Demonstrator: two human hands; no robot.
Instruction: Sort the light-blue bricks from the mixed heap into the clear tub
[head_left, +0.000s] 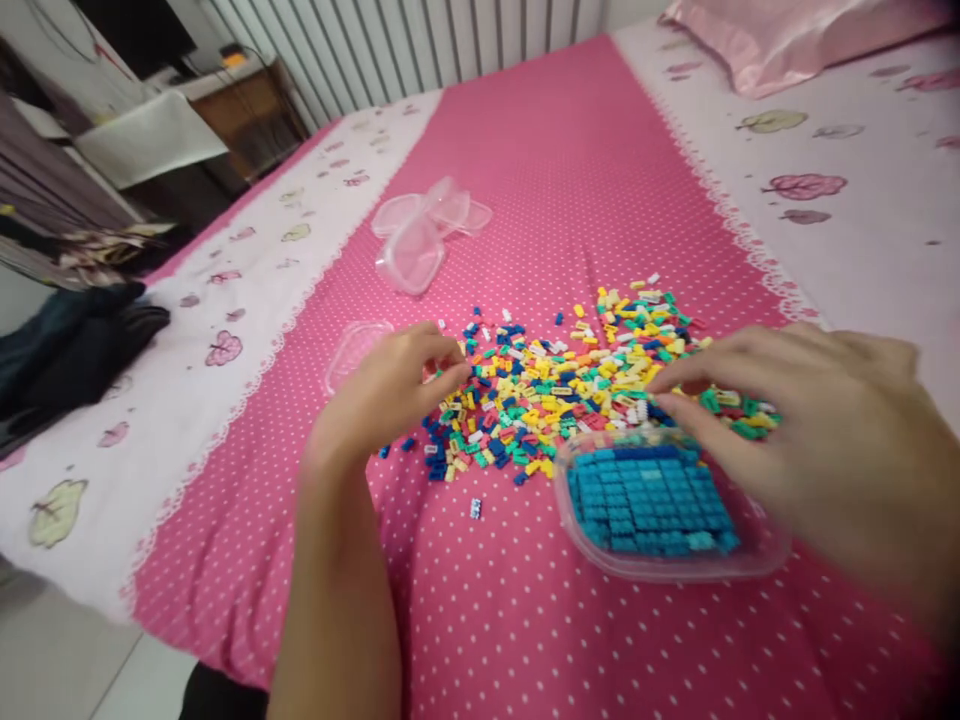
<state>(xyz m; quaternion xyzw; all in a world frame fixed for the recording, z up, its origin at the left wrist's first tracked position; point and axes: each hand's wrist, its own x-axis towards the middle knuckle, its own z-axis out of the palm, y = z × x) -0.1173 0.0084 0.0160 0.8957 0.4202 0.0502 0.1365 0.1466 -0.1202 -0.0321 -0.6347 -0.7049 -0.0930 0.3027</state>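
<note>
A heap of small toy building bricks [555, 390] in yellow, green, blue, red and white lies loose on the bed. My left hand [409, 375] is at the heap's left edge, with thumb and index finger curled together; whatever is between the tips is too small to make out. At the right side, the thumb and index finger of my right hand [802, 420] close in a pinch over the bricks, and I cannot tell what they hold. Below it stands a clear plastic container [761, 555] with rows of light blue bricks [649, 500] packed inside.
Several empty clear plastic containers [412, 255] lie beyond the heap, and another clear piece [352, 350] is behind my left hand. One brick [476, 509] sits apart in front. A pink pillow [810, 40] is at the far right, dark clothes [75, 350] at the left edge.
</note>
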